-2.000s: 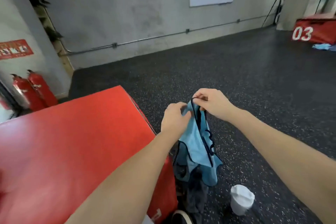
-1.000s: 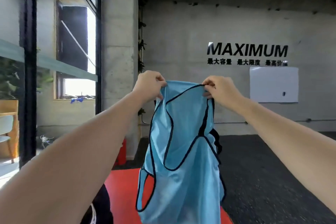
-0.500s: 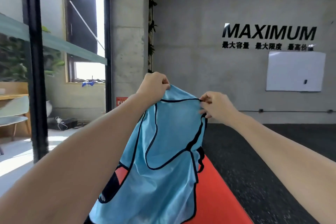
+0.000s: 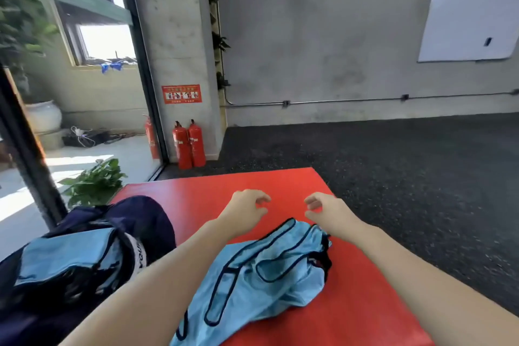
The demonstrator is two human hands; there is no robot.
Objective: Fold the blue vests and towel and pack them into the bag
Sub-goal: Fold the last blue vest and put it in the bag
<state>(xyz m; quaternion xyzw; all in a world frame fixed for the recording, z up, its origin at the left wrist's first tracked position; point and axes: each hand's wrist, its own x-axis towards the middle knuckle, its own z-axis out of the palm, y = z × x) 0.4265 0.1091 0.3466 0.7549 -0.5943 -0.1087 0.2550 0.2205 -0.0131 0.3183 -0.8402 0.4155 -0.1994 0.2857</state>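
Observation:
A light blue vest (image 4: pixel 261 278) with dark trim lies crumpled on the red padded box (image 4: pixel 365 312), between my forearms. My left hand (image 4: pixel 244 209) and my right hand (image 4: pixel 325 209) hover just beyond the vest's far edge, fingers loosely curled, holding nothing. A dark navy bag (image 4: pixel 134 222) sits on the box at the left, with folded light blue fabric (image 4: pixel 70 258) lying on or in it.
Beyond the box, two red fire extinguishers (image 4: pixel 189 143) stand against a concrete pillar. Left of the box are a green plant (image 4: pixel 94 182) and a glass wall. Dark speckled gym floor (image 4: pixel 393 166) stretches to the right and behind.
Both hands held the vest up by its shoulders; now it lies dropped on the red box and both hands have let go. My view has tilted down.

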